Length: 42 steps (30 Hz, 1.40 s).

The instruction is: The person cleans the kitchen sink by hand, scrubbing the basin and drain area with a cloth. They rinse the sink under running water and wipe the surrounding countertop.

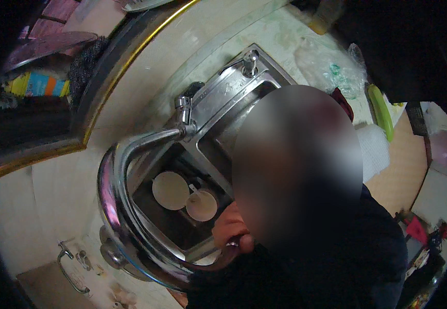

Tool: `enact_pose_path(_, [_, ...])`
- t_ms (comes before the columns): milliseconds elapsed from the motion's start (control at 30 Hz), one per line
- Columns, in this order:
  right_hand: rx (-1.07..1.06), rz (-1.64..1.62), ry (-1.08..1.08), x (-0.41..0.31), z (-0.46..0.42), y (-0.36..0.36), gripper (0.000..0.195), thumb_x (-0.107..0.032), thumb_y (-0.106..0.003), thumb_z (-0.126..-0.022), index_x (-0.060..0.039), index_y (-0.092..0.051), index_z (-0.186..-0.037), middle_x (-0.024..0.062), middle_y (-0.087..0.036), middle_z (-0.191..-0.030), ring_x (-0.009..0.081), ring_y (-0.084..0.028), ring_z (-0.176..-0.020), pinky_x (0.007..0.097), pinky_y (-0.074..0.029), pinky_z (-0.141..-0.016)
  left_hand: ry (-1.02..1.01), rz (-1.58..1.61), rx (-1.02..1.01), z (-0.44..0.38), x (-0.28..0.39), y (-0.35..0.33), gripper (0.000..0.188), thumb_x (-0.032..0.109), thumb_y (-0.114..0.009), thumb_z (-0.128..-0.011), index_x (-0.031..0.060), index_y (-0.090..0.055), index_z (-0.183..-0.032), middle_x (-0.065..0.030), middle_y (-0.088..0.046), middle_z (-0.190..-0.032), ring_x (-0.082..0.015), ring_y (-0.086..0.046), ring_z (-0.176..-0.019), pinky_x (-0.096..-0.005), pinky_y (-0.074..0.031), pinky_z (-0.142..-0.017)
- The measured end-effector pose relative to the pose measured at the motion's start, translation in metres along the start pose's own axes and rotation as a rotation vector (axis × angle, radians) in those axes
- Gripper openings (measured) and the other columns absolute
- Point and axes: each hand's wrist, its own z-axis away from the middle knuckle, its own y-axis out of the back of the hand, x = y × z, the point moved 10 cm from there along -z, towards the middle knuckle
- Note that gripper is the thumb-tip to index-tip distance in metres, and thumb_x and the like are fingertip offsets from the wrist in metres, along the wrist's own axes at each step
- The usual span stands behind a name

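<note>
My left hand (pixel 231 227) is partly visible over the near edge of the stainless steel sink (pixel 225 98), fingers curled. It is close to the outlet end of a large curved chrome faucet (pixel 111 193); whether it grips the spout is unclear. A blurred oval patch hides much of the right basin and the middle of the view. My right hand cannot be seen. In the left basin lie two pale round dishes, a larger bowl (pixel 170 190) and a smaller one (pixel 202 205), with a small white piece (pixel 193 188) between them.
A crumpled clear plastic bag (pixel 324 69) lies on the pale counter (pixel 281 36). Nearby are a long green vegetable (pixel 381 112) and a white textured cloth or paper (pixel 376 150). A chrome fitting (pixel 250 63) rises at the sink's far corner. A gold-edged ledge (pixel 130 61) borders the wall.
</note>
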Motion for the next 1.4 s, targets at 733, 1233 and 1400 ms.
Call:
enact_pose_path(733, [0.384,0.187,-0.248,0.08,0.017,0.102,0.055,-0.033,-0.054,-0.072,-0.0082,-0.041,-0.119,0.0229,-0.035,-0.124,0.0397,-0.028,-0.117,0.0557,-0.026,-0.09,0.129,0.125,0.017,0.004,-0.006,-0.001,0.02,0.016,-0.055,-0.079,0.002,-0.051,-0.066,-0.0107,-0.056,-0.069,-0.0233,-0.058,-0.062,-0.0388,-0.044,-0.066])
enact_pose_path(1233, [0.11,-0.032,-0.106,0.055,0.047,0.086,0.047,-0.039,-0.047,-0.079,-0.0049,-0.05,-0.111,0.018,-0.05,-0.111,0.031,-0.051,-0.096,0.044,-0.042,-0.075,0.088,0.183,-0.126,0.006,-0.002,-0.004,0.017,0.016,-0.054,-0.079,-0.0002,-0.049,-0.082,-0.0124,-0.055,-0.073,-0.0258,-0.057,-0.064,-0.0409,-0.042,-0.067])
enact_pose_path(1400, [0.114,-0.036,-0.011,0.006,0.043,0.071,0.046,-0.037,-0.047,-0.08,-0.0045,-0.049,-0.112,0.0183,-0.048,-0.113,0.0328,-0.048,-0.099,0.0456,-0.041,-0.078,0.107,0.128,-0.086,0.013,-0.003,0.001,0.016,0.015,-0.054,-0.08,0.0007,-0.047,-0.084,-0.0119,-0.055,-0.07,-0.0232,-0.056,-0.062,-0.0399,-0.042,-0.065])
